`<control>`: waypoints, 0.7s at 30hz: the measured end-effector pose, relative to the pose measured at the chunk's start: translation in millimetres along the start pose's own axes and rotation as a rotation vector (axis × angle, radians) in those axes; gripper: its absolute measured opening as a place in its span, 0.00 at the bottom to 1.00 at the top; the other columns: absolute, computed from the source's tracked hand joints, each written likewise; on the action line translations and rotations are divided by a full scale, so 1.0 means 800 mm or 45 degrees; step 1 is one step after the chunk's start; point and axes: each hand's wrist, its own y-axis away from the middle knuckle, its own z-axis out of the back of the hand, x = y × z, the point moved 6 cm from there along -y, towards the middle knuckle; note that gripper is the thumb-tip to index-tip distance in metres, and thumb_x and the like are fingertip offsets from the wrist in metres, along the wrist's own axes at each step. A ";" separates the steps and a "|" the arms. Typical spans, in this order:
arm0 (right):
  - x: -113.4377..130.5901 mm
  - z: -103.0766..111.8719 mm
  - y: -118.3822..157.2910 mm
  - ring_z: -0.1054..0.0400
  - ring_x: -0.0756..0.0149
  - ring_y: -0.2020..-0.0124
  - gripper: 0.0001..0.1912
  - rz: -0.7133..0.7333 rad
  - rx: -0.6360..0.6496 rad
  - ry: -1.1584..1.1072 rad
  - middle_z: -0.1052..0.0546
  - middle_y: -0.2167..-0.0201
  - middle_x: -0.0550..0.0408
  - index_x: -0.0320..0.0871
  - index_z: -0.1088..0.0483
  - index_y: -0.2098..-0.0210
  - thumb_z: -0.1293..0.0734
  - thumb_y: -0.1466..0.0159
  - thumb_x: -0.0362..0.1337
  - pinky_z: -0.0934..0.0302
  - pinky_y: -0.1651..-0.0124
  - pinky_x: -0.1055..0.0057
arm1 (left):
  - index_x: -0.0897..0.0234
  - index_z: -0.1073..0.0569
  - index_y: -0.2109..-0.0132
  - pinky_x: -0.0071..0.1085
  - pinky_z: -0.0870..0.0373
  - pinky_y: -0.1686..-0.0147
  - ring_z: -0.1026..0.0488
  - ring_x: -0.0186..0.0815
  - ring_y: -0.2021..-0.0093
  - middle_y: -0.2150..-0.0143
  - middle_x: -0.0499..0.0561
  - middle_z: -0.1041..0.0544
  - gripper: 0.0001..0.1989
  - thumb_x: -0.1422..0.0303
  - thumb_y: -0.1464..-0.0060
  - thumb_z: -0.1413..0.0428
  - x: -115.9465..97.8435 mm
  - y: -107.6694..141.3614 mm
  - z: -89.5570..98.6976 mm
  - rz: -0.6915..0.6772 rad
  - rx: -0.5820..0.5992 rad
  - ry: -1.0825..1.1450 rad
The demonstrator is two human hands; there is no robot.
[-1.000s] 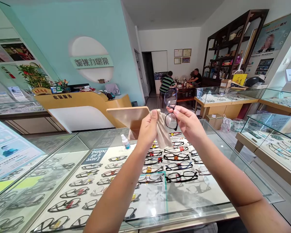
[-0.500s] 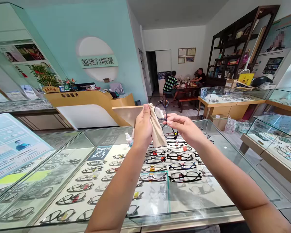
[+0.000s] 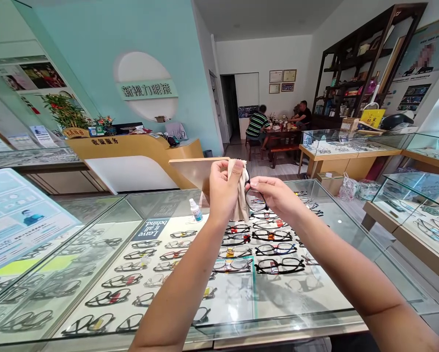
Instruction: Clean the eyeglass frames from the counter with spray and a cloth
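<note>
Above the glass display case, my left hand (image 3: pixel 225 188) grips a beige cloth (image 3: pixel 241 203), which is folded over the upper part of a pair of dark-framed glasses (image 3: pixel 256 200). The upper lens is mostly hidden by the cloth and fingers; the lower round lens shows below. My right hand (image 3: pixel 274 193) pinches the middle of the frame between thumb and fingers. Behind my left forearm, a small white spray bottle (image 3: pixel 195 211) stands on the case.
The glass display case (image 3: pixel 237 318) holds rows of eyeglasses. A printed sheet (image 3: pixel 25 215) stands at the left. A wooden-edged board (image 3: pixel 193 171) is just beyond my left hand. Farther back, two people sit at a table (image 3: pixel 278 138).
My left hand has moved right with the cloth, which now wraps the upper lens that was uncovered before. My right hand keeps its pinch on the frame.
</note>
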 end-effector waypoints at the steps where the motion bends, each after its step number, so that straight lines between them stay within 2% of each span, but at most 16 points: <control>1: -0.001 0.000 0.000 0.30 0.64 0.60 0.16 -0.022 -0.007 -0.036 0.18 0.64 0.54 0.43 0.17 0.68 0.17 0.46 0.48 0.38 0.48 0.66 | 0.58 0.35 0.53 0.23 0.30 0.78 0.33 0.27 0.77 0.71 0.41 0.27 0.31 0.43 0.46 0.30 0.001 0.001 0.000 -0.005 -0.004 -0.005; 3: -0.002 -0.003 -0.001 0.30 0.65 0.60 0.16 -0.056 -0.012 -0.081 0.18 0.64 0.54 0.43 0.17 0.68 0.17 0.47 0.47 0.36 0.49 0.67 | 0.57 0.37 0.55 0.22 0.31 0.77 0.33 0.27 0.77 0.70 0.41 0.29 0.31 0.44 0.46 0.29 -0.001 0.002 -0.001 -0.048 -0.029 -0.012; 6: -0.002 -0.006 0.000 0.29 0.65 0.60 0.15 -0.072 -0.008 -0.098 0.18 0.64 0.53 0.43 0.17 0.69 0.17 0.47 0.47 0.35 0.49 0.68 | 0.57 0.41 0.61 0.21 0.35 0.76 0.37 0.26 0.75 0.70 0.39 0.36 0.32 0.46 0.48 0.27 -0.010 0.006 0.000 -0.153 -0.095 -0.031; 8: -0.001 -0.007 0.001 0.28 0.65 0.59 0.15 -0.080 -0.002 -0.103 0.18 0.64 0.53 0.44 0.17 0.69 0.17 0.47 0.47 0.34 0.49 0.68 | 0.58 0.41 0.65 0.22 0.35 0.75 0.38 0.27 0.73 0.70 0.41 0.39 0.32 0.46 0.47 0.28 -0.016 0.007 -0.001 -0.213 -0.096 -0.073; 11: 0.002 -0.004 0.001 0.28 0.65 0.60 0.15 -0.087 -0.011 -0.128 0.19 0.64 0.53 0.44 0.16 0.70 0.16 0.48 0.47 0.33 0.49 0.68 | 0.60 0.34 0.66 0.24 0.32 0.69 0.35 0.29 0.69 0.68 0.45 0.34 0.26 0.47 0.41 0.32 -0.024 0.006 -0.002 -0.285 -0.035 -0.148; 13: 0.006 -0.001 0.001 0.29 0.67 0.62 0.15 -0.077 -0.020 -0.144 0.19 0.64 0.54 0.43 0.16 0.69 0.16 0.48 0.47 0.32 0.51 0.70 | 0.61 0.29 0.64 0.25 0.29 0.66 0.32 0.31 0.67 0.65 0.47 0.29 0.23 0.49 0.42 0.30 -0.027 0.004 -0.004 -0.282 0.050 -0.159; 15: 0.011 0.004 0.002 0.29 0.69 0.63 0.16 -0.062 -0.028 -0.153 0.20 0.65 0.55 0.43 0.15 0.69 0.15 0.48 0.47 0.32 0.53 0.71 | 0.60 0.28 0.59 0.26 0.27 0.64 0.28 0.31 0.66 0.63 0.47 0.25 0.24 0.52 0.48 0.26 -0.024 0.001 -0.008 -0.192 0.169 -0.107; 17: 0.015 0.007 0.002 0.30 0.69 0.63 0.17 -0.059 -0.030 -0.144 0.21 0.67 0.55 0.42 0.15 0.67 0.15 0.48 0.48 0.32 0.54 0.72 | 0.58 0.30 0.52 0.27 0.25 0.66 0.25 0.32 0.68 0.62 0.47 0.22 0.31 0.53 0.54 0.23 -0.018 -0.001 -0.011 -0.044 0.255 -0.010; 19: 0.017 0.009 0.002 0.30 0.68 0.64 0.17 -0.056 -0.029 -0.123 0.21 0.68 0.55 0.43 0.15 0.67 0.15 0.48 0.48 0.33 0.55 0.71 | 0.57 0.32 0.48 0.29 0.24 0.67 0.23 0.33 0.70 0.62 0.47 0.19 0.37 0.54 0.58 0.21 -0.010 -0.003 -0.011 0.108 0.281 0.088; 21: 0.019 0.010 0.002 0.30 0.68 0.64 0.17 -0.044 -0.033 -0.105 0.20 0.67 0.55 0.43 0.16 0.68 0.16 0.48 0.48 0.33 0.56 0.71 | 0.60 0.29 0.48 0.30 0.22 0.66 0.22 0.34 0.70 0.62 0.49 0.17 0.37 0.54 0.59 0.21 -0.002 -0.003 -0.012 0.219 0.314 0.113</control>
